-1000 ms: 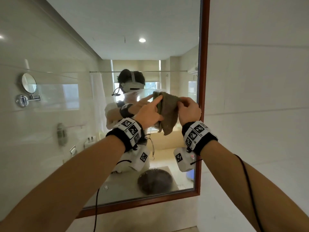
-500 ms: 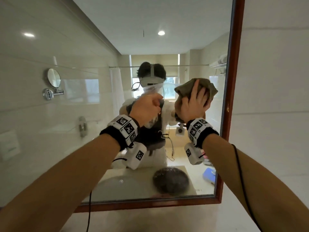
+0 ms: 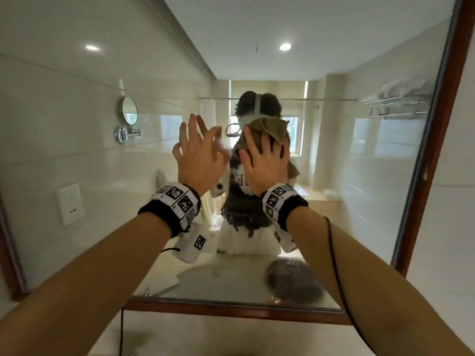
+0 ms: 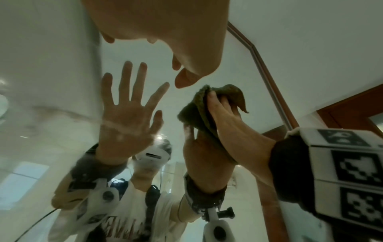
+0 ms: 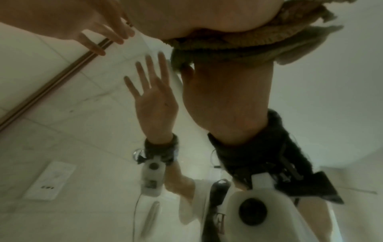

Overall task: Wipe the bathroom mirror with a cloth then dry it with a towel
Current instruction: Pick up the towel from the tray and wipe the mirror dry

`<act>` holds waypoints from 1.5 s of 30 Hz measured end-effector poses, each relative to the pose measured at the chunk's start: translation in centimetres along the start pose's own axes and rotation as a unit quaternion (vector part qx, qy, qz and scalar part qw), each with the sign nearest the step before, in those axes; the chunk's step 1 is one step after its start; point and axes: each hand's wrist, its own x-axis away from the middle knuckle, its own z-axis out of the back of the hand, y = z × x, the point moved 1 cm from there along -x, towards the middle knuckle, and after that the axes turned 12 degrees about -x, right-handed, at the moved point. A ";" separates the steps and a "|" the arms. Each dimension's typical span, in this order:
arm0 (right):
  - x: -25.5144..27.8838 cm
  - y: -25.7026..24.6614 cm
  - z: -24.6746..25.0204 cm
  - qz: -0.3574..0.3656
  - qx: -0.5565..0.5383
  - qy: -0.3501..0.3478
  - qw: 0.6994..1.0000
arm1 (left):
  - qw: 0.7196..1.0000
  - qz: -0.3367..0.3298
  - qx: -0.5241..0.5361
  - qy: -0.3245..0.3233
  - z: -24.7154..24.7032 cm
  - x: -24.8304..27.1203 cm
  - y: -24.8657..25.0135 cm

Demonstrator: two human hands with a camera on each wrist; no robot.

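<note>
The wall mirror (image 3: 359, 176) has a brown wooden frame (image 3: 426, 150) and fills the head view. My right hand (image 3: 264, 155) lies flat, fingers spread, and presses an olive-brown cloth (image 3: 270, 127) against the glass at mid-height. The cloth (image 4: 196, 106) bunches out above and below the palm, and the right wrist view shows the cloth's ribbed edge (image 5: 248, 41) squeezed against the glass. My left hand (image 3: 198, 150) is raised just left of it, fingers spread, holding nothing, close to the glass. Both hands are mirrored in the glass.
The glass reflects a dark round thing (image 3: 293, 281) on the counter, a wall socket (image 3: 70, 204), a round shaving mirror (image 3: 128, 111) and a rack with white towels (image 3: 401, 98). Pale tiled wall (image 3: 460, 214) lies right of the frame.
My left hand went from a fist to spread fingers. My right hand flattened on the cloth against the glass. The view shifted, showing more of the mirror's left side.
</note>
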 end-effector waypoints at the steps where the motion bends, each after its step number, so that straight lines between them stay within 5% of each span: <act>1: 0.3 -1.5 -0.9 0.023 0.003 -0.014 1.000 | 1.000 0.008 -0.009 -0.001 0.1 0.1 -1.3; 7: 3.7 -8.1 -7.3 0.056 -0.014 -0.069 0.996 | 0.999 -0.006 -0.053 0.002 -0.2 -0.1 -8.5; 13: 4.3 -7.5 -7.4 0.024 0.018 -0.060 0.998 | 0.996 -0.038 -0.077 -0.016 -0.8 -0.5 -12.2; 21: 1.2 -1.2 -2.9 -0.157 0.064 0.065 0.983 | 0.992 -0.061 -0.111 -0.015 -1.0 -0.3 -13.3; 25: -2.3 -1.7 -2.3 -0.185 0.081 0.131 0.971 | 0.993 -0.070 -0.090 -0.010 -0.8 -0.4 -13.5; 33: -4.7 -8.3 -5.5 -0.137 0.071 0.123 0.980 | 0.993 -0.062 -0.094 0.023 -0.6 -0.5 -17.6; 45: 3.5 -23.3 -16.9 0.059 0.057 -0.101 0.991 | 0.995 -0.048 -0.079 0.022 0.8 -0.9 -26.9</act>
